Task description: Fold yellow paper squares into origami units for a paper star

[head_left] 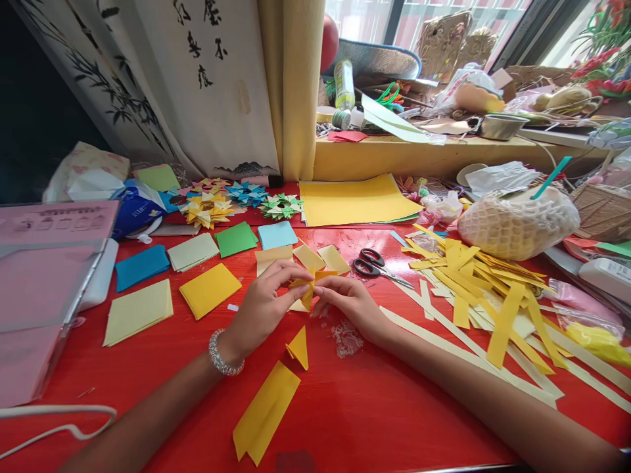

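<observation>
I wear a chunky, silvery, translucent bracelet of rounded, glinting segments, set close together in a ring, just on the near side of my left hand. My right hand is bare, as are my slim left forearm and right forearm.

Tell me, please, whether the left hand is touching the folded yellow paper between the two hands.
Touching. The head view shows it plainly: the left hand pinches the folded yellow paper with thumb and forefinger.
</observation>
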Demonstrator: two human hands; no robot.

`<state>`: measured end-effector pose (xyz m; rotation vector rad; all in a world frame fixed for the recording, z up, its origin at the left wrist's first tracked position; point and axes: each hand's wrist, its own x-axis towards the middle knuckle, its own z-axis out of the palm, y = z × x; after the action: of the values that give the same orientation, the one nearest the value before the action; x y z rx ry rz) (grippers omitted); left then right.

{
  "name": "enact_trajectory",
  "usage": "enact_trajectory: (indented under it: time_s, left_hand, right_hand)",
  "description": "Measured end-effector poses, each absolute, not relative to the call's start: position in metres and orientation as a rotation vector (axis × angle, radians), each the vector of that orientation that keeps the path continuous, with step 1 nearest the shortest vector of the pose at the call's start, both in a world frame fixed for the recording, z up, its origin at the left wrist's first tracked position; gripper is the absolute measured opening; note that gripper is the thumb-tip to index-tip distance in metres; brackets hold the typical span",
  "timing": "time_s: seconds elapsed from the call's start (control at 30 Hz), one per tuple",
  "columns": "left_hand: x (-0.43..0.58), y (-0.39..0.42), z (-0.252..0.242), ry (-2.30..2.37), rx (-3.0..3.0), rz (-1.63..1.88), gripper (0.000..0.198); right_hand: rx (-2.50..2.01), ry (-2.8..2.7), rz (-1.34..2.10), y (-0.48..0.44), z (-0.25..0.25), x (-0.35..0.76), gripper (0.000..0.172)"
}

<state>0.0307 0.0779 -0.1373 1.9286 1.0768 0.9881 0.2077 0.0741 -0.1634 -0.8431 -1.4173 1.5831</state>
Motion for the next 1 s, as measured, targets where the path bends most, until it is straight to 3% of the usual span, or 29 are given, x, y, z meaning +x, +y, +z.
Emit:
enact_trajectory:
  time_s: [0.27, 0.53, 1.0]
  left_hand:
    - [0.029, 0.078, -0.135, 1.114, 1.947, 0.84, 0.016]
    - [0.029, 0.081, -0.147, 0.892, 2.476, 0.927, 0.033]
    - [0.026, 0.08, -0.156, 0.829, 2.608, 0.969, 0.033]
  right_hand:
    - [-0.825, -1.414, 1.549, 0.072, -0.162, 0.207, 0.019]
    - [-0.815, -1.406, 1.569, 0.074, -0.165, 0.208, 0.022]
    - [-0.846, -1.387, 1.591, 0.072, -0.163, 0.209, 0.027]
